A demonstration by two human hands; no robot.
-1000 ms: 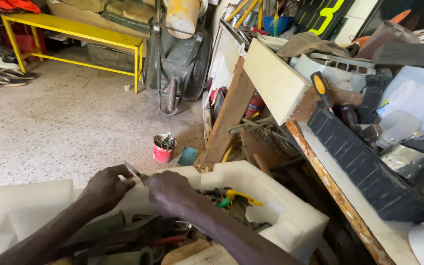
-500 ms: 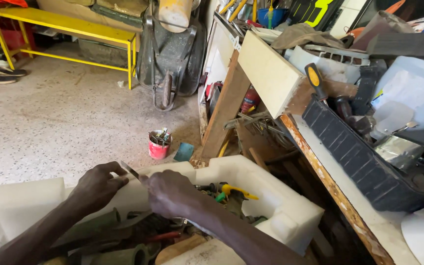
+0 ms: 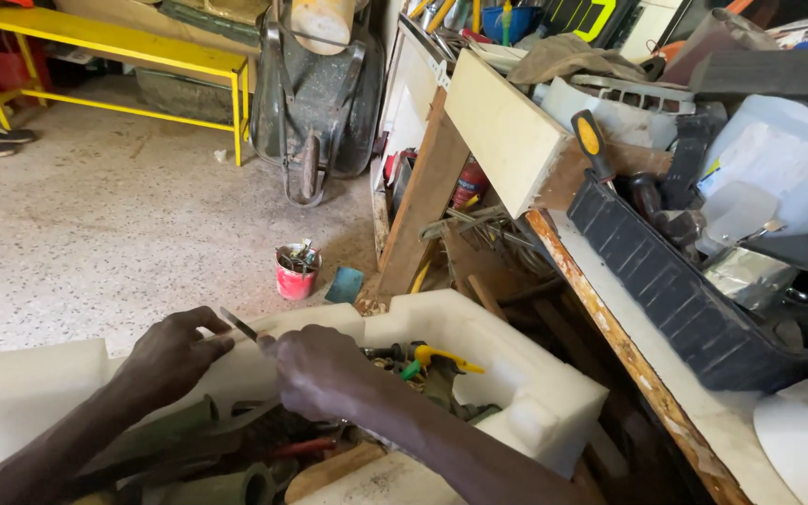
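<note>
Slippage looks like the main risk: the left hand (image 3: 172, 357) and the right hand (image 3: 315, 372) are pinching a thin dark metal strip (image 3: 238, 324) between their fingertips, each hand closing on one end, just above the rim of a white foam box (image 3: 535, 393). Such a slim piece is offering little to grip, and if either pinch is loosening it could be dropping among the yellow-handled pliers (image 3: 437, 357), fittings and other tools crowding the box, where it would be hard to find. Its edge, if sharp, could also be nicking a finger.

Speckled concrete floor (image 3: 95, 243) is stretching away beyond the box, with a small red tin (image 3: 296, 271) of odds and ends standing on it. A yellow metal bench (image 3: 114, 42) and a wheelbarrow (image 3: 315, 103) are standing further back. To the right, a worn workbench (image 3: 638, 365) is carrying a black plastic tray (image 3: 666, 290) and piled clutter.
</note>
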